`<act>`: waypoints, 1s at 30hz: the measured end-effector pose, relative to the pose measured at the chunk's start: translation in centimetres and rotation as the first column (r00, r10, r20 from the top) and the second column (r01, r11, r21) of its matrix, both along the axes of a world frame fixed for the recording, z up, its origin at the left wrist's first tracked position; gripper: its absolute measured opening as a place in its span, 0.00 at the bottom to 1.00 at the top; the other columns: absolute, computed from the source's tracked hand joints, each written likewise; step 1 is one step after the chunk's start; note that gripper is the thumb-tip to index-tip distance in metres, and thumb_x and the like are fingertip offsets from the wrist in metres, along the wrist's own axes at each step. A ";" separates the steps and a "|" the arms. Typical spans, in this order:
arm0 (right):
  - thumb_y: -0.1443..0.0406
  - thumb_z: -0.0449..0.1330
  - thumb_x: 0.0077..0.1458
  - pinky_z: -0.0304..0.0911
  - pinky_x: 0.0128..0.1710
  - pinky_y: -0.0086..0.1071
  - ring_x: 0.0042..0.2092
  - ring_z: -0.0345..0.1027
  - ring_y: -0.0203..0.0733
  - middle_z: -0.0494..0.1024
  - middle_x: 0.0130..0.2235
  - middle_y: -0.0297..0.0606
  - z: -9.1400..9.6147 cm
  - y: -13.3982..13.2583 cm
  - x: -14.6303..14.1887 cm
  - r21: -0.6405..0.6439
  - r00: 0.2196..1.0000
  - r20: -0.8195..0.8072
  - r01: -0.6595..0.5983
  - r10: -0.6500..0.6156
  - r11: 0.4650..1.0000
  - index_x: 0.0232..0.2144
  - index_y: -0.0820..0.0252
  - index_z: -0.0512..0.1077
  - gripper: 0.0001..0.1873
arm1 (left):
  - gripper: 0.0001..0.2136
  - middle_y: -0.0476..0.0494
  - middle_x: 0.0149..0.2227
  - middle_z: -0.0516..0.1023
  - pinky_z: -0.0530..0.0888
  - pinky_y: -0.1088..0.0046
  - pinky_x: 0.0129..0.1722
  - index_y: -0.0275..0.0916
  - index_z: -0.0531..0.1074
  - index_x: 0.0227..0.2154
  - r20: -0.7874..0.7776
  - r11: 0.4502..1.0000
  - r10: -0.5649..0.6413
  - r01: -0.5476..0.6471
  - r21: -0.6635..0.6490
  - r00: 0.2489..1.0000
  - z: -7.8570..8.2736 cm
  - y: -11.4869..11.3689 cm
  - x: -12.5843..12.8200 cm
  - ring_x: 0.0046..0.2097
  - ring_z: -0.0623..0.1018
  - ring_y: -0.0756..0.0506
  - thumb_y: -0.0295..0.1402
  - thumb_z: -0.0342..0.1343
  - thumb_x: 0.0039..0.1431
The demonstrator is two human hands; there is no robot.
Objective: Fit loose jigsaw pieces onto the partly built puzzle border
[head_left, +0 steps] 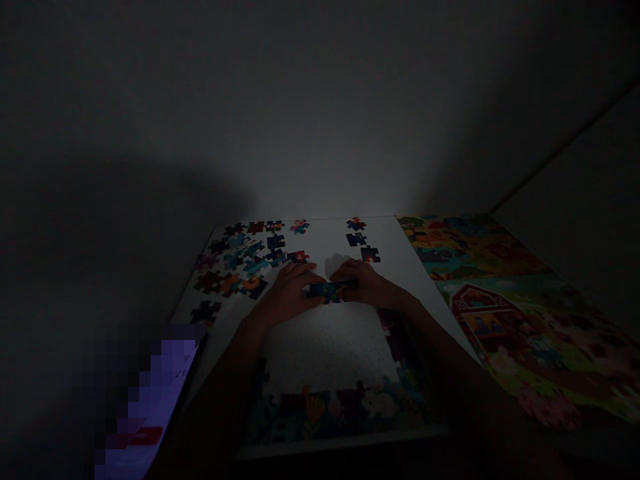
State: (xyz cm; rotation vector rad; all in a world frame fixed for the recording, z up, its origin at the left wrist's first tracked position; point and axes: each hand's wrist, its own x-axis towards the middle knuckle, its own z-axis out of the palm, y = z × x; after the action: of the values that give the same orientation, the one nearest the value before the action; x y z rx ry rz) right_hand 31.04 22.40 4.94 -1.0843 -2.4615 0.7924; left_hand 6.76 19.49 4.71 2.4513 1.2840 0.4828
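Observation:
Between my two hands is a short strip of dark blue-green jigsaw puzzle pieces (331, 292), apparently joined. My left hand (293, 290) has its fingers closed on the strip's left end. At the right end, my right hand (363, 280) grips it with bent fingers. Nearer to me lies a partly assembled puzzle border (345, 407) with flowers and a white animal along its bottom edge; my forearms cover parts of its sides. Loose puzzle pieces (233, 257) spread over the board left of my left hand. Several more loose pieces (357, 239) lie beyond my right hand.
The room is very dark. A white board (330, 230) lies under the pieces, against a pale wall (320, 133). On the right are colourful picture sheets (500, 320) with a red barn and animals. A lit screen (165, 393), partly pixelated, stands at the lower left.

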 end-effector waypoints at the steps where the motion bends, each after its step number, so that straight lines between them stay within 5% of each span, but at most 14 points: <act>1: 0.68 0.68 0.47 0.60 0.49 0.41 0.48 0.67 0.47 0.75 0.46 0.41 0.1 0.0 0.0 -0.002 1.000 -0.001 -0.001 0.001 1.000 0.46 0.57 0.76 0.21 | 0.15 0.42 0.60 0.68 0.58 0.55 0.64 0.48 0.76 0.47 -0.002 1.000 0.004 -0.004 -0.002 1.000 0.0 0.0 0.0 0.63 0.65 0.40 0.39 0.63 0.57; 30: 0.66 0.67 0.50 0.60 0.48 0.39 0.47 0.66 0.46 0.74 0.43 0.41 0.1 -0.1 0.0 0.007 1.000 -0.004 -0.020 0.020 1.000 0.45 0.60 0.76 0.18 | 0.16 0.43 0.61 0.67 0.59 0.55 0.64 0.48 0.74 0.49 -0.045 1.000 -0.010 0.010 0.016 0.999 -0.1 -0.3 0.3 0.63 0.65 0.40 0.39 0.62 0.58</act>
State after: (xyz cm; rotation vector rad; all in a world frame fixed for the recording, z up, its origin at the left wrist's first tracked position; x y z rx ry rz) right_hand 31.01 22.30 5.09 -1.0563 -2.4730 0.7907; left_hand 7.09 19.16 4.64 2.4936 1.2896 0.4396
